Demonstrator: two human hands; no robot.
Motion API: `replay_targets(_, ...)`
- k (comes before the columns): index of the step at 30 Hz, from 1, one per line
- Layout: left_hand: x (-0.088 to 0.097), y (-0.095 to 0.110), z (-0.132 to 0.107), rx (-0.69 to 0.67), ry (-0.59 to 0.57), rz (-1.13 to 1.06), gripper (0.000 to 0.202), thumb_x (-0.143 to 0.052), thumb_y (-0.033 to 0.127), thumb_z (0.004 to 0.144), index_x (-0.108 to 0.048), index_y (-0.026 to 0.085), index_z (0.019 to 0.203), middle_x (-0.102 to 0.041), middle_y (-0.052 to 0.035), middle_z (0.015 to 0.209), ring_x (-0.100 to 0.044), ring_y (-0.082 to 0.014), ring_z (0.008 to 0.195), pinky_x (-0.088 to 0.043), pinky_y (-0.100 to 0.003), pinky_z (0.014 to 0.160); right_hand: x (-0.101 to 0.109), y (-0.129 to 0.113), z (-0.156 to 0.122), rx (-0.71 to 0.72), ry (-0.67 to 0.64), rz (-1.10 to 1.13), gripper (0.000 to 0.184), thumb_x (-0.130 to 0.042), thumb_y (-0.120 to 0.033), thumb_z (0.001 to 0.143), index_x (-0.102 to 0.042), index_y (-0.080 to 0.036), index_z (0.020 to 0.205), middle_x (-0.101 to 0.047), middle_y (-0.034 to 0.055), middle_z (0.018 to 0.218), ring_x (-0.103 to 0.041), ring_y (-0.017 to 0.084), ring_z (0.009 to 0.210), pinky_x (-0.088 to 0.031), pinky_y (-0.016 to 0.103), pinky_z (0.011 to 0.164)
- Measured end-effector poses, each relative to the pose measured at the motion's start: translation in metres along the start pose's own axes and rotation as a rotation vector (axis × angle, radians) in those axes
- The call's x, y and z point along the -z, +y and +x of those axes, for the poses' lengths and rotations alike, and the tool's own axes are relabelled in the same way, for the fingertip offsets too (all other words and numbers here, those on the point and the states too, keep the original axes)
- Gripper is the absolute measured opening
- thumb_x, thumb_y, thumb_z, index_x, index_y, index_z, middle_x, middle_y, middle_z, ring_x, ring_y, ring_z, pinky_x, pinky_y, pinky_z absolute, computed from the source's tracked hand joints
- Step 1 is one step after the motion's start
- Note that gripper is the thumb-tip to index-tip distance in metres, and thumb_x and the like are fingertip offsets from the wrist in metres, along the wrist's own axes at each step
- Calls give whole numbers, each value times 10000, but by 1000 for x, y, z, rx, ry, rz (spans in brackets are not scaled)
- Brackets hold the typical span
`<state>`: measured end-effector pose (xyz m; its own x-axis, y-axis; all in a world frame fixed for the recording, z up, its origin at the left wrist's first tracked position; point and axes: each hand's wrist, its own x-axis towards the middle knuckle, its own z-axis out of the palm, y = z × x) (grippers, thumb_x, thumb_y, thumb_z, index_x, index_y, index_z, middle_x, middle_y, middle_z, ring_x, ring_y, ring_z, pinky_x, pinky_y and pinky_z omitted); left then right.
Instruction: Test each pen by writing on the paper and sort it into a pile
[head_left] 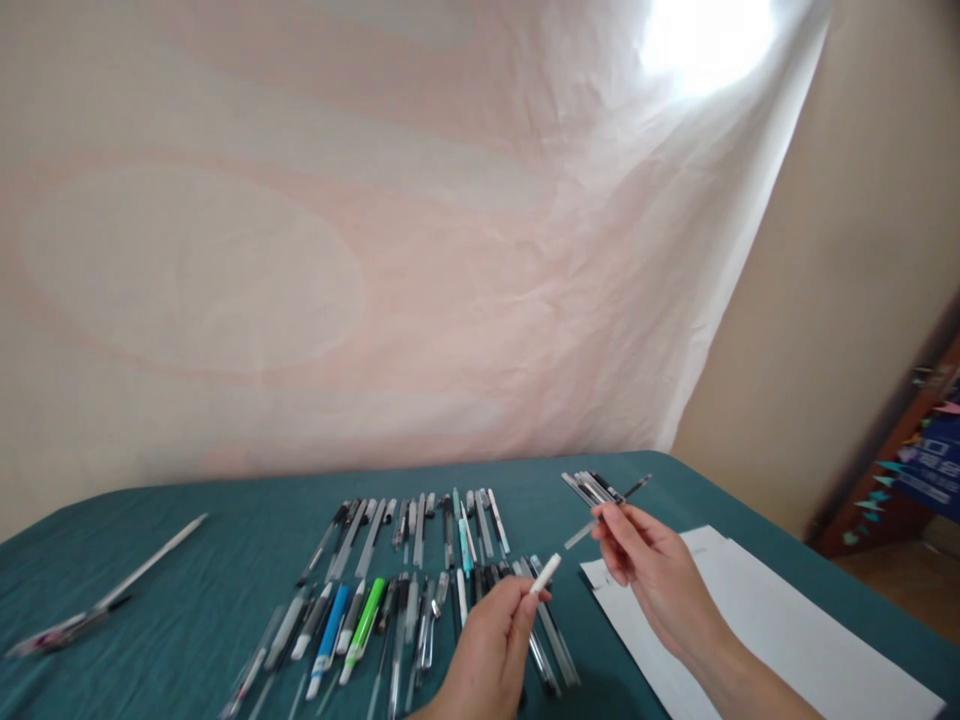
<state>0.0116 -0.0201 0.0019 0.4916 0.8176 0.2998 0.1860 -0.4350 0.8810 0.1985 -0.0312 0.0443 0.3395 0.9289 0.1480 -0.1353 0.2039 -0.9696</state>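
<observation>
My left hand (491, 645) is closed around a white pen part (546, 574), a short smooth cylinder whose upper end sticks out past the thumb. Whether more of it sits inside the fist is hidden. Slightly higher and to the right, my right hand (660, 580) pinches a thin pen refill (579, 536), clear at its lower left end and dark toward its upper right end. The two parts are apart. Rows of pens (363, 632) lie just left of and beneath my left hand, including a green one and a blue one.
Behind my right hand lies a small group of pens (585, 486). White paper sheets (780, 620) rest at the right of the green-clothed table (187, 580). A long white stick-like item (154, 560) lies far left. A pale cloth (450, 250) hangs behind.
</observation>
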Motion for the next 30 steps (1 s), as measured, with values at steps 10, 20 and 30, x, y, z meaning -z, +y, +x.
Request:
replay_targets(10,2,-3,0,-77,-33,16,319,-321,343,923,-586,177,985,-591,-74,887,-540,-183,811,-391,-245,751,2,5,2,11,-54,-164,360,-572,-484,772,-594,-140,875,-564,22,677,-437,74,454,-325,202,381)
replay_targets(20,1,-7,1,-93,-37,22,319,-330,334,925,-599,175,993,-576,-69,857,-536,-178,801,-393,-246,738,2,8,-1,51,-232,-422,348,-545,-486,786,-608,-144,808,-556,3,613,-458,75,453,-350,193,407)
replay_targets(30,3,-6,2,-19,30,-37,333,-339,363,919,-591,193,1055,-563,-57,862,-518,-171,765,-409,-252,713,5,27,5,7,-439,-469,408,-404,-519,844,-591,-160,898,-575,19,722,-501,98,500,-367,198,423)
